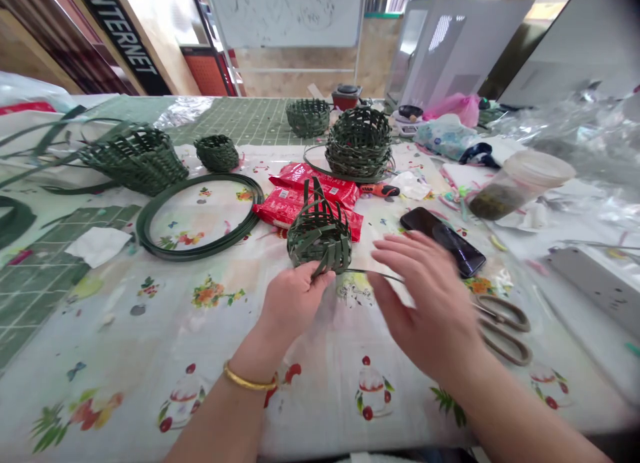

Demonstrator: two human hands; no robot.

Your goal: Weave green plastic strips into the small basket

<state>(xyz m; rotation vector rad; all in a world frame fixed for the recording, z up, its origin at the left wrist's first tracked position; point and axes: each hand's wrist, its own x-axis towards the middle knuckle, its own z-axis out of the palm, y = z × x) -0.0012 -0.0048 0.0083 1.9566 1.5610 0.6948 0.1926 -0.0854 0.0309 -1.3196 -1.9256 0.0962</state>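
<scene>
My left hand (pixel 299 291), with a gold bangle at its wrist, grips the lower edge of a small dark green woven basket (pixel 320 239). Loose strip ends stand up from the basket's top and fold over its front. A thin green strip (pixel 373 272) runs from the basket's base toward my right hand (pixel 425 296). That hand is slightly blurred, its fingers apart and nothing visibly held; whether it touches the strip I cannot tell. Red packets (pixel 280 206) lie right behind the basket. Partly under my right hand's far side are scissors (pixel 505 326), their blades hidden.
A coil of green strip (pixel 200 253) lies left. Other woven baskets (pixel 357 146) stand farther back, one with long loose strips (pixel 137 159). A phone (pixel 443 239), a tilted plastic cup (pixel 520 183) and a grey power strip (pixel 600 286) are on the right. An orange-black tool handle (pixel 381 190) sits by the packets.
</scene>
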